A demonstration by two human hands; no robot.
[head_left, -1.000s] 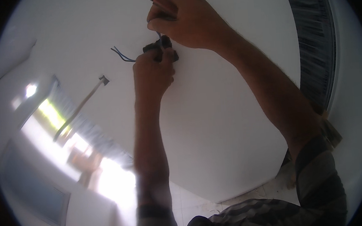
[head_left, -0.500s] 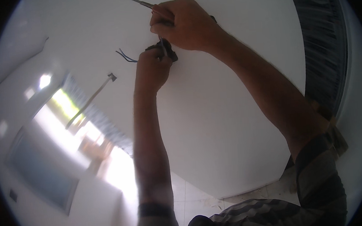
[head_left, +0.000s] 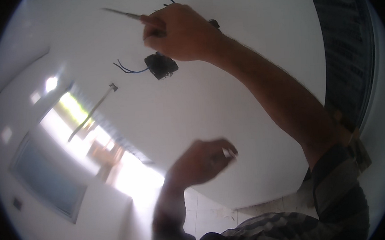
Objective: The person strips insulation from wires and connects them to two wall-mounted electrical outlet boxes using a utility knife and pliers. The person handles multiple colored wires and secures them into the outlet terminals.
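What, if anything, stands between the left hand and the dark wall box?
Nothing visible: only white wall shows between the left hand and the dark box. The right hand, gripping a thin-bladed tool, is beyond, by the box's upper right.

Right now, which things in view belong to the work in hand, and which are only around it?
In the work, it seems:
thin-bladed tool, held in the right hand
black box with blue wires
left hand, apart from the box

Apparently only around:
pale cable at left
bluish framed panel, lower left
dark strip at right
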